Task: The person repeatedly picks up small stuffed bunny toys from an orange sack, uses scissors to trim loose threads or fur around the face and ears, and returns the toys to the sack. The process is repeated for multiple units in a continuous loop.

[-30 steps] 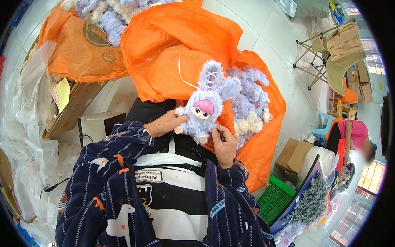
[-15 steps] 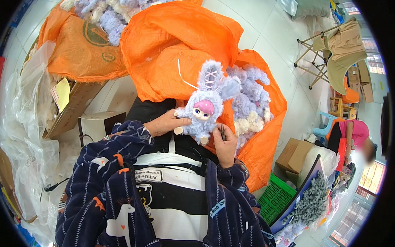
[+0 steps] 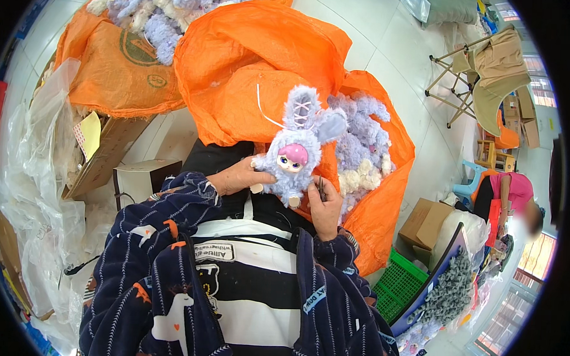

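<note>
A pale lilac plush rabbit doll [image 3: 299, 141] with a vinyl face and pink fringe is upright above my lap, facing me. My left hand [image 3: 238, 177] grips its lower side, the thumb across the fur. Pink lacing crosses one raised ear, the other ear tips to the right, and a thin white ribbon [image 3: 260, 102] trails off to the left. Close to the doll's right side, my right hand [image 3: 325, 212] is closed around a small dark metal tool [image 3: 323, 189]. Fingers hide most of that tool, so its kind is unclear.
An orange sack [image 3: 258, 51] spreads open in front of me. More lilac and cream plush toys [image 3: 361, 143] fill its right part; another pile [image 3: 159, 16] lies far left. Cardboard [image 3: 104, 153] and plastic sheeting [image 3: 39, 201] stand left. A green crate [image 3: 399, 285] and a person [image 3: 513, 192] are right.
Almost nothing differs. Both hands keep their hold, and the doll stays in the same place.
</note>
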`<action>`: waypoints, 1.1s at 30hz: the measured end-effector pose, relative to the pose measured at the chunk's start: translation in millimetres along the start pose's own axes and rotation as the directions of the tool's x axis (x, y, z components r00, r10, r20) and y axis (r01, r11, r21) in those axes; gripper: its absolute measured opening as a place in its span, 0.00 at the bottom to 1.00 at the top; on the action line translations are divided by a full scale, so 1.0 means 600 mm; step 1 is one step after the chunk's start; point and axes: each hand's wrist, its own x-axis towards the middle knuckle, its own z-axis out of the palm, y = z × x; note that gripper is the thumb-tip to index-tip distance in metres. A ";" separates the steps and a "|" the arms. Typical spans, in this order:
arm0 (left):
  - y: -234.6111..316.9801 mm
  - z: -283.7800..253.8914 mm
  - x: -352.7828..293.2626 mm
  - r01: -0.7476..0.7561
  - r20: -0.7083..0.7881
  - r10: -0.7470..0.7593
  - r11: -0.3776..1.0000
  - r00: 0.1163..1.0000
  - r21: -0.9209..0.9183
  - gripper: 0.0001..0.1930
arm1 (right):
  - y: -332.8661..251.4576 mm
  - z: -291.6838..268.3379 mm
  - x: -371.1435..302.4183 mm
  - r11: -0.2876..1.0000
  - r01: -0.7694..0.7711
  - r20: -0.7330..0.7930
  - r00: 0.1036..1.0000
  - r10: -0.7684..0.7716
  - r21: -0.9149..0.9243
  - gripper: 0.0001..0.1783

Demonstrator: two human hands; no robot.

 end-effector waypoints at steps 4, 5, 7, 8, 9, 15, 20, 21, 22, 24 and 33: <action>-0.003 -0.003 0.002 0.015 0.007 -0.016 1.000 1.000 0.012 0.21 | -0.003 -0.001 0.000 1.000 -0.015 0.009 1.000 0.015 -0.003 0.11; -0.004 -0.004 0.003 0.012 0.006 -0.012 1.000 1.000 0.010 0.21 | -0.004 -0.003 -0.001 0.999 -0.046 0.019 0.999 0.046 -0.003 0.11; -0.007 -0.005 0.002 0.005 0.000 -0.005 1.000 1.000 0.010 0.22 | -0.007 -0.003 -0.001 0.997 -0.075 0.029 0.997 0.075 0.003 0.11; -0.007 -0.005 0.002 0.002 0.000 -0.002 1.000 1.000 0.008 0.21 | -0.009 -0.002 -0.001 0.997 -0.073 0.028 0.997 0.073 0.007 0.11; -0.007 -0.004 0.003 0.000 0.003 0.000 1.000 1.000 0.006 0.21 | -0.010 -0.002 -0.002 0.997 -0.072 0.024 0.997 0.072 0.009 0.11; -0.004 -0.003 0.005 0.014 0.014 -0.014 1.000 1.000 0.005 0.17 | 0.000 0.000 0.000 1.000 0.001 0.001 1.000 -0.001 0.020 0.12; -0.011 -0.006 0.006 0.034 -0.012 -0.034 0.999 0.999 -0.025 0.18 | -0.008 -0.003 -0.002 0.998 -0.057 0.037 0.998 0.056 0.018 0.11; -0.014 -0.010 0.008 0.041 -0.006 -0.041 0.999 0.999 -0.030 0.18 | -0.011 -0.004 -0.003 0.996 -0.084 0.046 0.995 0.083 0.022 0.11; -0.016 -0.013 0.009 0.049 -0.001 -0.049 0.998 0.999 -0.035 0.19 | -0.012 -0.003 -0.003 0.996 -0.087 0.046 0.995 0.086 0.029 0.11; -0.018 -0.013 0.009 0.059 -0.019 -0.060 0.996 0.998 -0.065 0.20 | -0.014 -0.002 -0.003 0.995 -0.094 0.044 0.995 0.093 0.042 0.12; -0.020 -0.014 0.010 0.064 -0.016 -0.065 0.995 0.998 -0.075 0.20 | -0.011 -0.004 -0.003 0.996 -0.087 0.060 0.994 0.087 -0.006 0.14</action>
